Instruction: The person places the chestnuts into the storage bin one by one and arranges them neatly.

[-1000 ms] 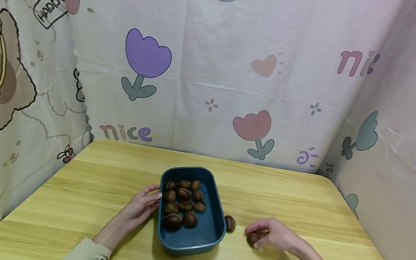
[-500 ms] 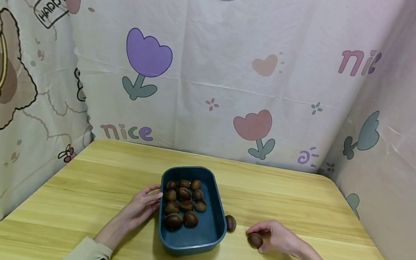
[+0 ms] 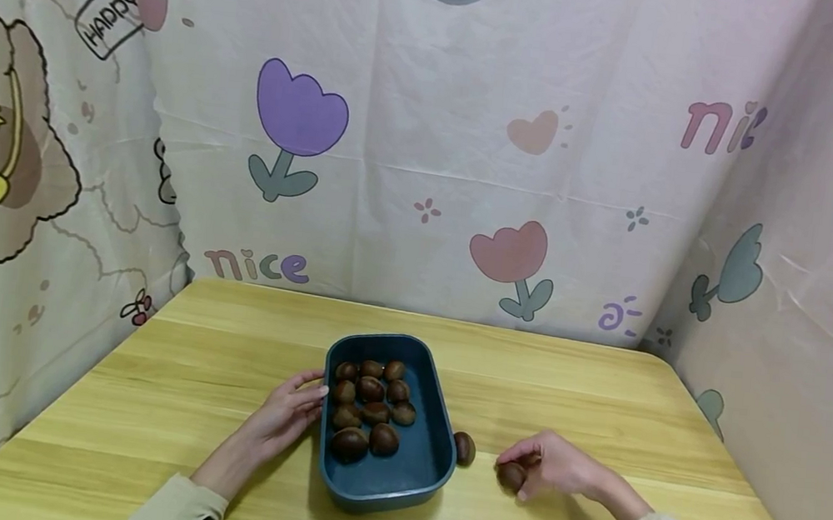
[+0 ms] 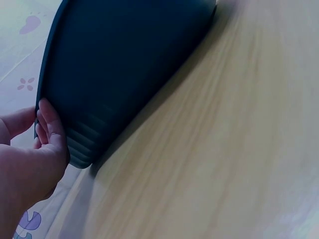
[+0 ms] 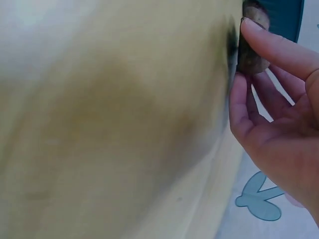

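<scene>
Left of centre on the table stands a deep dark blue tray [image 3: 393, 499] with several glossy brown chestnuts [image 3: 370, 389] grouped toward its left side. My left hand [image 3: 280, 421] pinches the tray's left wall; the left wrist view shows thumb and fingers [image 4: 52, 122] at the rim, the fingers against the outer wall. To the right of the tray, my right hand [image 3: 558, 466] holds a single chestnut [image 3: 512, 476] between thumb and fingers, low at the tabletop. One more loose chestnut [image 3: 465, 449] lies right beside the tray's right wall, between tray and right hand.
The light wood table [image 3: 252, 320] has its back edge against a printed cloth [image 3: 413, 142], which also hangs along the left and right sides. Dark bands sit at both wrists, by the pale sleeves [image 3: 174, 509].
The right fingers shift slightly around the chestnut, which has turned a little and stays near the same spot. The left hand and tray keep their places; the head view drifts slightly.
</scene>
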The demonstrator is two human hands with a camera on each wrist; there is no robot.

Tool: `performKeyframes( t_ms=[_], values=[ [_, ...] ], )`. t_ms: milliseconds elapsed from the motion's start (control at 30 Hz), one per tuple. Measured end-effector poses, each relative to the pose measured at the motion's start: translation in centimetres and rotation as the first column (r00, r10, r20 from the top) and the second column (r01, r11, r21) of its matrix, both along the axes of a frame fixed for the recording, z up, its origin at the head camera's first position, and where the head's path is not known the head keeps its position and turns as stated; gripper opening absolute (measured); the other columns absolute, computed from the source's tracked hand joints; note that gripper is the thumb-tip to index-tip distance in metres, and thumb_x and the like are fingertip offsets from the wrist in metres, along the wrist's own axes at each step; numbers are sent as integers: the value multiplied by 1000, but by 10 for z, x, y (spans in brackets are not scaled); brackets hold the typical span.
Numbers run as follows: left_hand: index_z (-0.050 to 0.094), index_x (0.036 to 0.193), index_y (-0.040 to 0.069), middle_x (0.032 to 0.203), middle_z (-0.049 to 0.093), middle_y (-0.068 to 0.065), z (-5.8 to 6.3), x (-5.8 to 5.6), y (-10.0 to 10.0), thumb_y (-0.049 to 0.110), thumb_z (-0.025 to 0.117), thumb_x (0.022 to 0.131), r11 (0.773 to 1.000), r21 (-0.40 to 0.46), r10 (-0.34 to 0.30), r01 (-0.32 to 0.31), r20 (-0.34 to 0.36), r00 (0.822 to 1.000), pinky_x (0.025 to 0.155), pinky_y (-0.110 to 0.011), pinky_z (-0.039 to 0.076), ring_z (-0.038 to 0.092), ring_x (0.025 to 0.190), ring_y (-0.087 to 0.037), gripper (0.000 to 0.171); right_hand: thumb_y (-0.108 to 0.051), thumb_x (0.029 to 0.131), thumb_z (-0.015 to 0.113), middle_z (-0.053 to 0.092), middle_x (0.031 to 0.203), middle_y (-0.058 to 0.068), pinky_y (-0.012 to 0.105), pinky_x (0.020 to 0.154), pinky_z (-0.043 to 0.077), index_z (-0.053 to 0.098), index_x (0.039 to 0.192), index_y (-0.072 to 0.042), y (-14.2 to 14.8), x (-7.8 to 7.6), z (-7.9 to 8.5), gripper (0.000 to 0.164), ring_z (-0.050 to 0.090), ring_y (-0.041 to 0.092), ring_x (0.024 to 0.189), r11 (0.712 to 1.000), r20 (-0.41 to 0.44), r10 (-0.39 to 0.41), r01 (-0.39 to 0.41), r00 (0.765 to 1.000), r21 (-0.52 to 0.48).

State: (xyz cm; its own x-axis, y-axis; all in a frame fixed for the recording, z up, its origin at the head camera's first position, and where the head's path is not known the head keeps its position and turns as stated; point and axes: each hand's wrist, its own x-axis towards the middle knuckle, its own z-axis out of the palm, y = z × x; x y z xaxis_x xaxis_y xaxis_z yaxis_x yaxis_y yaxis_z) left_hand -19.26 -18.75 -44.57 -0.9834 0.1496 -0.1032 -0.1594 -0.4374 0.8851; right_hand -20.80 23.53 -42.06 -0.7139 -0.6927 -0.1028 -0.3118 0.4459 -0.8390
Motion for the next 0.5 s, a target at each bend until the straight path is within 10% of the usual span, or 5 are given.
performKeyframes(
  t_ms=[500],
  values=[
    [35,128,-3,100,56,-6,0,1,1,-4,44,98,1000,11,-1,1,-12,1000,80,-24,47,56,88,-13,32,-16,83,77,68,103,6,31,80,48,65,115,6,-40,-6,30,40,58,22,95,989,-136,-139,145,981,34]
  ],
)
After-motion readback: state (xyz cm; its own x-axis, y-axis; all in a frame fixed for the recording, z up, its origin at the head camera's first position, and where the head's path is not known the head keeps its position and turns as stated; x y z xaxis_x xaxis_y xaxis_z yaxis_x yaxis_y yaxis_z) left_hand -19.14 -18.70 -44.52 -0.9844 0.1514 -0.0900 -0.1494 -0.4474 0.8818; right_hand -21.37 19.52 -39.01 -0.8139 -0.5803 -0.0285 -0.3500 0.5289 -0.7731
